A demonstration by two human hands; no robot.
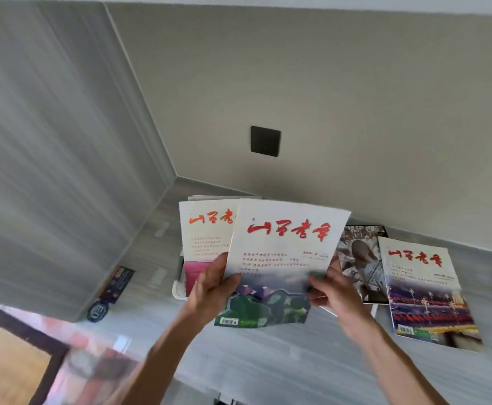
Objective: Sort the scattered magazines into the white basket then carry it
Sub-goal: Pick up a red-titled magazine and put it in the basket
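Observation:
A white magazine with red brush lettering and a green landscape (282,252) is held up in front of me, above the white basket. My left hand (212,290) grips its lower left edge and my right hand (330,290) grips its lower right edge. Behind it a second magazine with a pink picture (203,241) stands in the white basket (177,289), of which only a rim corner shows. To the right, a black-and-white photo magazine (361,264) and another red-lettered magazine (425,290) lie flat on the grey surface.
The grey surface (268,361) meets a beige wall with a dark square plate (265,141). A grey panel (49,171) rises at the left. A dark leaflet (119,283) and a round badge (97,311) lie near its base. A blurred colourful magazine (98,372) sits at the bottom left.

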